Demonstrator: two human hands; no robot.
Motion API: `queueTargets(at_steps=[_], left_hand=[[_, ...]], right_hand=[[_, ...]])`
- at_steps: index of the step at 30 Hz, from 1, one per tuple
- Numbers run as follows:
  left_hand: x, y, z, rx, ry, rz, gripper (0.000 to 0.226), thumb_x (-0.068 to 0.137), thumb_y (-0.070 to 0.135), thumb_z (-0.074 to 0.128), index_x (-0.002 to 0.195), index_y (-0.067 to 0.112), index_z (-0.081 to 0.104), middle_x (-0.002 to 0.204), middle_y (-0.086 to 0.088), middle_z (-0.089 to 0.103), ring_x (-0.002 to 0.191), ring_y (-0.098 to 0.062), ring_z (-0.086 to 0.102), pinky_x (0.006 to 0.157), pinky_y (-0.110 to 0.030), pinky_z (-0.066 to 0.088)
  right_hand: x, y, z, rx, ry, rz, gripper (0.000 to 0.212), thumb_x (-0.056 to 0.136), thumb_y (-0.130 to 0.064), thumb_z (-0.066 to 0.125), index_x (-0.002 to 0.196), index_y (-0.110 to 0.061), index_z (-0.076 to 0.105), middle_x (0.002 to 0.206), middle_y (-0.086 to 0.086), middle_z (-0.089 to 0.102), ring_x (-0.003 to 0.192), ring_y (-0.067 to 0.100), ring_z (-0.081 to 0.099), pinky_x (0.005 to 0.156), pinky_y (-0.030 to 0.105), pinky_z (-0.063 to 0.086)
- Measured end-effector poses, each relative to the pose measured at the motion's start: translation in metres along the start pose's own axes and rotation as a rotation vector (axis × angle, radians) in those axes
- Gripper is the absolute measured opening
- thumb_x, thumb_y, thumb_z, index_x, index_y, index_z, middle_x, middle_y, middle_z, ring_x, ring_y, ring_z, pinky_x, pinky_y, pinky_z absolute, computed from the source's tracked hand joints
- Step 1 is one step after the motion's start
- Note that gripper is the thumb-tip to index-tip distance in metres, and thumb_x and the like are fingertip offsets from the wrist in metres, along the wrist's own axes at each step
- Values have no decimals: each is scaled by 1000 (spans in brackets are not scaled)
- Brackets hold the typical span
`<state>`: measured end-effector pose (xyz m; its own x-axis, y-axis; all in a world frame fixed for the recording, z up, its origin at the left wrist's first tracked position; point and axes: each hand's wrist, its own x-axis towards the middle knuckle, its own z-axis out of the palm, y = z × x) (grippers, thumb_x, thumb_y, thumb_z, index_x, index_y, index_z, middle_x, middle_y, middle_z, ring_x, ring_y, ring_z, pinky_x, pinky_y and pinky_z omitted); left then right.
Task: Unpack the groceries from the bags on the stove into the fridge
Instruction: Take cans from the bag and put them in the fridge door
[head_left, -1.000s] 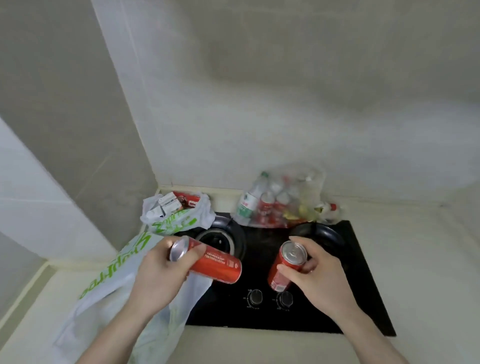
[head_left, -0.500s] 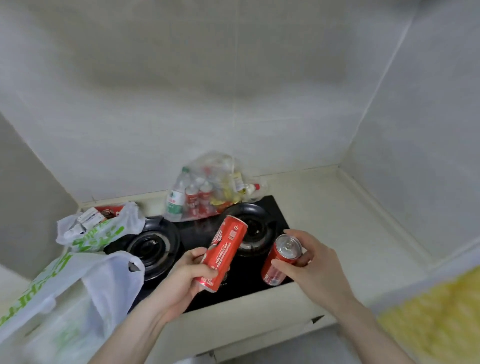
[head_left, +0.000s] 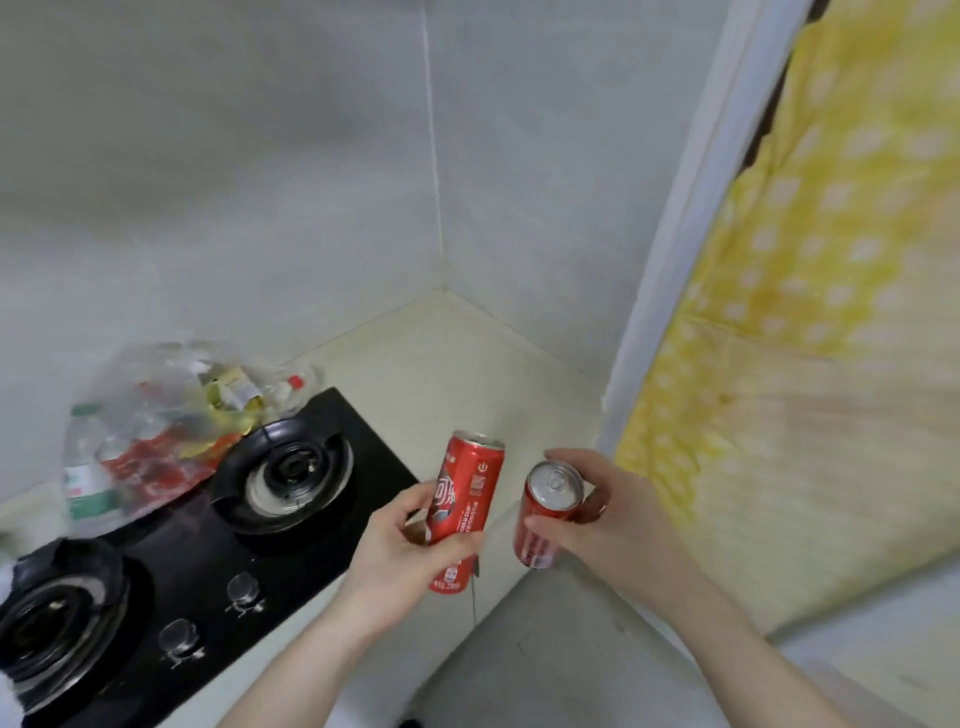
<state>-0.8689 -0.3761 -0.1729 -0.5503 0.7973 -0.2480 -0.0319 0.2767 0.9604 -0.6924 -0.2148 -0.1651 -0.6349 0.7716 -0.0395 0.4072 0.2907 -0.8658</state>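
Note:
My left hand (head_left: 410, 551) grips a tall slim red can (head_left: 467, 499), held nearly upright over the counter's right end. My right hand (head_left: 613, 514) holds a shorter red can (head_left: 545, 509), its silver top facing me. A clear plastic bag (head_left: 161, 431) with bottles and packets lies at the back of the black gas stove (head_left: 171, 587), left of both hands. No fridge is in view.
Pale countertop (head_left: 431, 374) runs into the tiled wall corner. A white door frame (head_left: 670, 249) and a yellow dotted cloth (head_left: 810, 312) fill the right side. The counter's front edge drops to the floor below my hands.
My view has swung right, away from the stove; the white green-printed bags have left the frame. Both hands carried their cans rightward, and the left can is now more upright.

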Motion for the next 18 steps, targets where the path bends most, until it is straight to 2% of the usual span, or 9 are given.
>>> queueTargets(at_steps=[2, 4, 8, 10, 12, 15, 18], left_hand=[[14, 10, 26, 99, -56, 77, 50, 75, 6, 89, 118, 23, 70, 102, 1, 78, 97, -15, 74, 87, -26, 57], [32, 19, 52, 188, -100, 156, 52, 72, 8, 91, 116, 23, 70, 103, 5, 77, 99, -10, 71, 92, -20, 52], [70, 37, 112, 286, -241, 237, 60, 65, 12, 95, 115, 31, 68, 103, 16, 75, 97, 2, 67, 79, -10, 48], [88, 45, 144, 319, -336, 278, 59, 63, 13, 96, 112, 32, 68, 101, 18, 75, 95, 4, 68, 77, -13, 48], [108, 53, 176, 331, -444, 319, 59, 63, 12, 96, 111, 34, 69, 102, 18, 75, 96, 2, 69, 81, -19, 49], [134, 63, 224, 338, -578, 380, 61, 63, 17, 96, 108, 47, 67, 103, 21, 75, 98, 2, 69, 87, -26, 51], [155, 76, 270, 320, -665, 440, 67, 61, 25, 96, 108, 59, 62, 104, 27, 72, 97, 6, 68, 84, -26, 52]], right_hand=[[-9, 12, -26, 17, 74, 50, 59, 63, -32, 90, 114, -47, 66, 97, -21, 75, 78, 16, 74, 80, 38, 61], [-18, 23, -51, 37, 149, 99, 59, 63, -32, 91, 114, -47, 66, 96, -21, 76, 77, 14, 75, 80, 39, 62], [-40, 42, -97, 27, 353, 184, 60, 60, -32, 92, 113, -47, 66, 97, -26, 74, 68, 6, 71, 72, 35, 60], [-48, 51, -117, 26, 448, 242, 63, 58, -32, 90, 115, -44, 67, 100, -24, 75, 69, 6, 72, 74, 36, 60], [-55, 60, -136, 17, 537, 297, 62, 58, -30, 92, 114, -42, 67, 102, -25, 74, 65, 5, 70, 73, 32, 59], [-65, 70, -162, 15, 684, 362, 64, 60, -32, 96, 116, -42, 67, 105, -33, 71, 66, 4, 67, 74, 22, 55], [-73, 74, -182, 30, 821, 443, 64, 62, -29, 96, 115, -44, 65, 102, -33, 71, 64, 0, 66, 65, 12, 47]])
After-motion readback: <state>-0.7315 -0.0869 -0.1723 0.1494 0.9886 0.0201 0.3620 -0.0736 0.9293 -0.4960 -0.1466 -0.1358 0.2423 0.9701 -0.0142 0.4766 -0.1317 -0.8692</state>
